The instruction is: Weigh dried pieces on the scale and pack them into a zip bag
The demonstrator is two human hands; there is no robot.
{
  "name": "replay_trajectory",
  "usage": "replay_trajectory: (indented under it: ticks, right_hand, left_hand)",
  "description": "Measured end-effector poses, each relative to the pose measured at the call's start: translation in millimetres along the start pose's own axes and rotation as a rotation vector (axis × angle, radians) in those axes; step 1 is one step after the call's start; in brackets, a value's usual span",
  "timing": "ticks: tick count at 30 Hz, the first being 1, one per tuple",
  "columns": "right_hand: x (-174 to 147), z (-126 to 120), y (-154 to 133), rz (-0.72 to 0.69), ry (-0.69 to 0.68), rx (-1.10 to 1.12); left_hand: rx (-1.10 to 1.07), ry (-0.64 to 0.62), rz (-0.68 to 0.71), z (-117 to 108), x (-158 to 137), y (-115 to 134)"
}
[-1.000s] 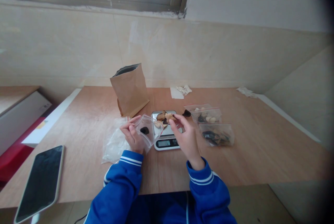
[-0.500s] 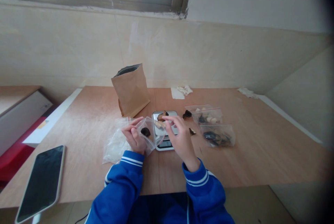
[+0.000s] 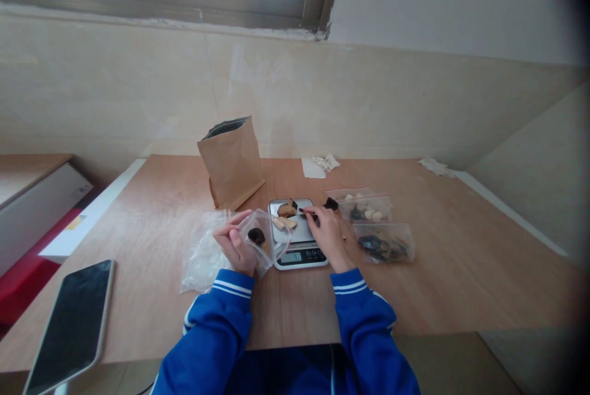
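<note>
My left hand (image 3: pixel 236 247) grips a clear zip bag (image 3: pixel 273 241), its mouth towards the scale. Inside the bag lies a dark dried piece (image 3: pixel 256 236) with something brown beneath. On the right, my right hand (image 3: pixel 326 232) hovers over the edge of a digital kitchen scale (image 3: pixel 299 234), fingertips pinched on a thin dark brown piece. The scale's pan bears a brown dried chunk (image 3: pixel 287 208) and a pale slice (image 3: pixel 284 223). Just beyond my right hand, a black dried piece (image 3: pixel 330 203) rests on the table.
A brown paper pouch (image 3: pixel 234 164) stands open behind the left hand. Clear plastic bags (image 3: pixel 203 254) lie flat at left. Filled zip bags (image 3: pixel 386 241) sit at right. A tablet-like device (image 3: pixel 71 321) stands at the near left edge; crumpled tissue (image 3: pixel 326 163) lies at the back.
My right hand has moved right and lower, from beside the bag's mouth to the scale's right side, now pinching a dark piece. The left hand and bag stay nearly still.
</note>
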State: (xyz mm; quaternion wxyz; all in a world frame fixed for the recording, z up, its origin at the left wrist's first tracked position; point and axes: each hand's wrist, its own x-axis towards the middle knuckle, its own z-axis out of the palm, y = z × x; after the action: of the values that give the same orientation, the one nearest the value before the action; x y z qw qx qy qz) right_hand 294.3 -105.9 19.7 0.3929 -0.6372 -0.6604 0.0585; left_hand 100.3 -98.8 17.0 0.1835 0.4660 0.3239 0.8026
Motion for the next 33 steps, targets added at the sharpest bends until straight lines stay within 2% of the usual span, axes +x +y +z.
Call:
replay_trajectory:
  ticks: [4,7,10,12,14,18,22,26,33]
  right_hand:
    - [1.1,-19.8,-33.6,0.067,0.05,0.198]
    - [-0.3,-38.1,-68.7,0.057,0.072,0.368]
    - [-2.2,-50.4,-97.2,-0.009,-0.049,0.43]
    - [-2.0,-51.4,-104.0,-0.056,-0.105,0.428]
    - [-0.2,-46.1,-98.7,-0.082,-0.085,0.403]
    - [5.5,-23.4,-65.0,-0.086,-0.011,0.308]
    - [6.6,0.9,-38.1,-0.162,-0.146,0.167]
    - [4.5,18.5,-33.6,-0.218,-0.246,0.042]
    - [3.5,30.5,-34.2,-0.239,-0.204,-0.041]
  left_hand:
    - [-0.023,0.007,-0.016,0.8,-0.4,1.0]
    - [-0.041,0.011,-0.006,1.3,-1.2,0.9]
    - [-0.04,0.022,-0.008,1.5,-1.7,0.7]
    - [-0.028,0.025,-0.015,1.4,-1.5,0.4]
    - [-0.01,0.025,-0.009,1.2,-0.9,-0.3]
    - [0.02,0.038,-0.005,1.5,0.0,-1.4]
    - [0.025,0.066,0.002,2.0,0.4,-0.6]
    - [0.025,0.117,-0.006,2.3,1.7,-0.3]
    - [0.091,0.13,-0.038,0.9,2.1,-4.4]
